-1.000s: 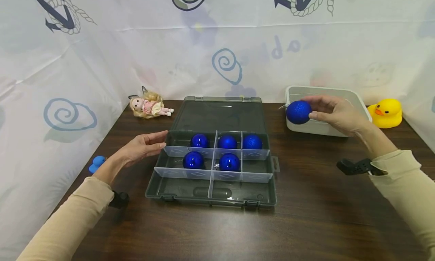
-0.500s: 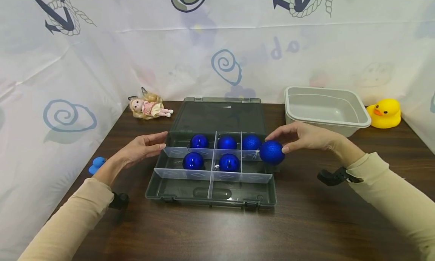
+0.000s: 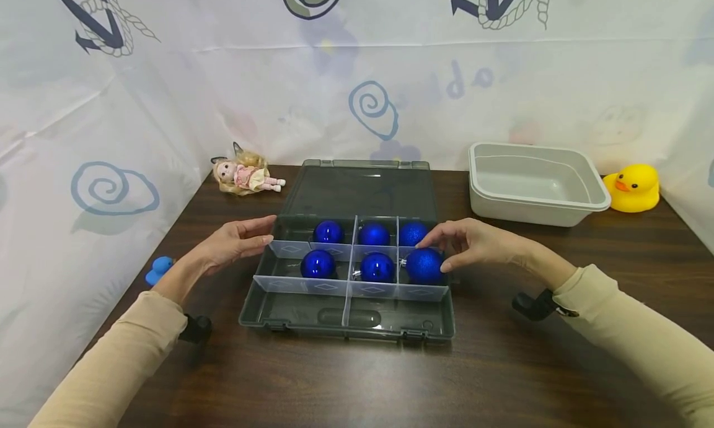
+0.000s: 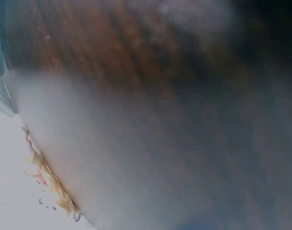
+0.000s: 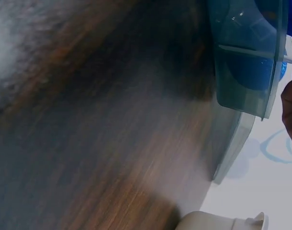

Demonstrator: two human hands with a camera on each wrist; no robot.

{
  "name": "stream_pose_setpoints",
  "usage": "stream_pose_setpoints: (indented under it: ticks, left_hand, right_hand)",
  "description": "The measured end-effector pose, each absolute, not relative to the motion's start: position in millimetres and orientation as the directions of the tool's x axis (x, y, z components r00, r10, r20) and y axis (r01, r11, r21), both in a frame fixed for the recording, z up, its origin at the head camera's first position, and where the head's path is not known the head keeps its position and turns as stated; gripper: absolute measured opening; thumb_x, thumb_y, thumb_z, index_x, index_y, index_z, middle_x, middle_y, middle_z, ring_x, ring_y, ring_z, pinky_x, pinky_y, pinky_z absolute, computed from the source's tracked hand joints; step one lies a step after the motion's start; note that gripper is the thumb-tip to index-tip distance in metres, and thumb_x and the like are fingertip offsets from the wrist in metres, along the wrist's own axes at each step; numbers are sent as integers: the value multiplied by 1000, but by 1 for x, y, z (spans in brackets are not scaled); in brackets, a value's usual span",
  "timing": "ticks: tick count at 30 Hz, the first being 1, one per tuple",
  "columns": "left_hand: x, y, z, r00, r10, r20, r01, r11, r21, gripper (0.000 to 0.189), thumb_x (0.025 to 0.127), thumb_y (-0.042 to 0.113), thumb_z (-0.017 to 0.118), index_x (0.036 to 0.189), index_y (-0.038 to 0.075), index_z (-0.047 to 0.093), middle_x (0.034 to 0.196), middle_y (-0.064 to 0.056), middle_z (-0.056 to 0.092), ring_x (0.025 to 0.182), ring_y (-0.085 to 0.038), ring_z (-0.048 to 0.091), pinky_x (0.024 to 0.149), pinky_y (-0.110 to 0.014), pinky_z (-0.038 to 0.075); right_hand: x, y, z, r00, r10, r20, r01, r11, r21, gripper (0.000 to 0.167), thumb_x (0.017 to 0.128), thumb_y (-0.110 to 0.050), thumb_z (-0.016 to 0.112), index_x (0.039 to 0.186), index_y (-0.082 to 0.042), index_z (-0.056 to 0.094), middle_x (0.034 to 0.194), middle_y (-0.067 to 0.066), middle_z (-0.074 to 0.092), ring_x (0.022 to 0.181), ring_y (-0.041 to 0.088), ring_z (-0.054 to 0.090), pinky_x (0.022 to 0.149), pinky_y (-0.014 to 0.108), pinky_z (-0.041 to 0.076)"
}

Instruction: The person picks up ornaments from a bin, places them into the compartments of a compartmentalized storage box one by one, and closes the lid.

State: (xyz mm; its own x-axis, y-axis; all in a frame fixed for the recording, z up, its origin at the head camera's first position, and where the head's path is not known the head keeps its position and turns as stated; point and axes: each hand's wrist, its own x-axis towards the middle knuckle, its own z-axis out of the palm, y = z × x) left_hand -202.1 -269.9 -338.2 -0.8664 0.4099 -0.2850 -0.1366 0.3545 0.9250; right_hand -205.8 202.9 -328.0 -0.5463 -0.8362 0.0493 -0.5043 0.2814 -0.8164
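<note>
Stretching under both hands, the dark table [image 3: 346,384] meets a pale printed cloth [image 3: 251,81] hung beyond the fingers. Past the left fingers lies a doll [image 3: 245,175]; a blue duck [image 3: 159,269] sits beside that wrist. Past the right fingers stand a tub [image 3: 535,211] and a yellow duck [image 3: 634,189]. The left hand [image 3: 237,246], fingers straight, rests at the left edge of the case [image 3: 301,307]. The right hand [image 3: 476,246] pinches a ball [image 3: 425,268] in the middle row's right compartment, dividers [image 3: 424,292] hemming it; five other balls [image 3: 318,264] lie left of and beyond these fingertips.
</note>
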Motion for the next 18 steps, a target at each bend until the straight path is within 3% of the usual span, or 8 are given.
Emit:
stream_pose_setpoints:
  ticks: [8,11,15,18]
  left_hand:
    - [-204,-271,-338,-857,429,-286,-138,344,929,68,95,14,57,148,-3,18,156,-20,12,140,-38,19,102,-30,43]
    - [-207,-273,-337,-857,424,-294,-139,358,923,68,95,17,57,148,-3,21,155,-21,15,139,-38,22,103,-32,43]
    - [-218,-275,-334,-876,389,-287,-136,372,918,63,97,22,53,146,-5,24,151,-24,24,135,-32,34,104,-34,42]
    - [-233,-272,-331,-886,360,-293,-165,346,924,59,101,22,45,147,-6,20,151,-24,25,135,-30,35,106,-34,38]
  right_hand:
    - [-196,201,-334,-561,-818,126,-566,269,-779,38,84,-12,71,121,-8,61,120,5,61,90,18,50,68,23,50]
    - [-197,202,-337,-680,-714,166,-512,301,-804,30,88,-9,66,117,-3,61,117,13,63,89,17,56,71,22,54]
    - [-204,202,-339,-902,-419,106,-272,359,-893,30,95,-11,56,123,1,56,120,20,60,101,23,60,83,22,56]
    - [-213,197,-341,-959,-283,-19,-70,302,-951,41,98,-12,49,135,4,43,135,24,48,120,31,50,100,30,49]
